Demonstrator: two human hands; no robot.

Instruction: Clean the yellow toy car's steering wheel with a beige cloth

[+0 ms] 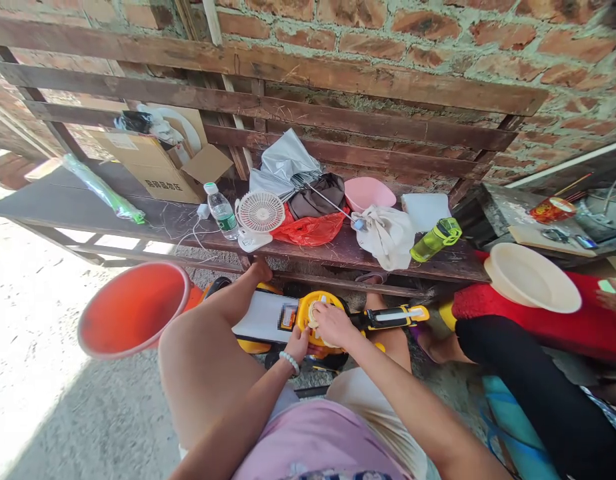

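Note:
A yellow, white and black toy vehicle (261,317) stands between my legs, with a yellow seat-like part (304,308) near its middle. My right hand (332,325) is closed on a pale cloth (314,315), pressed against the top of the yellow part. Just to the left, my left hand (297,345), below a beaded bracelet, has its fingers wrapped on the near edge of the yellow part. A black and yellow arm (388,318) of the toy points to the right.
An orange bucket (133,307) stands at the left. The wooden bench (188,230) holds a cardboard box (158,167), a white fan (261,212), a water bottle (223,213) and a green bottle (435,241). At the right are a cream basin (535,277) and another person's leg (528,373).

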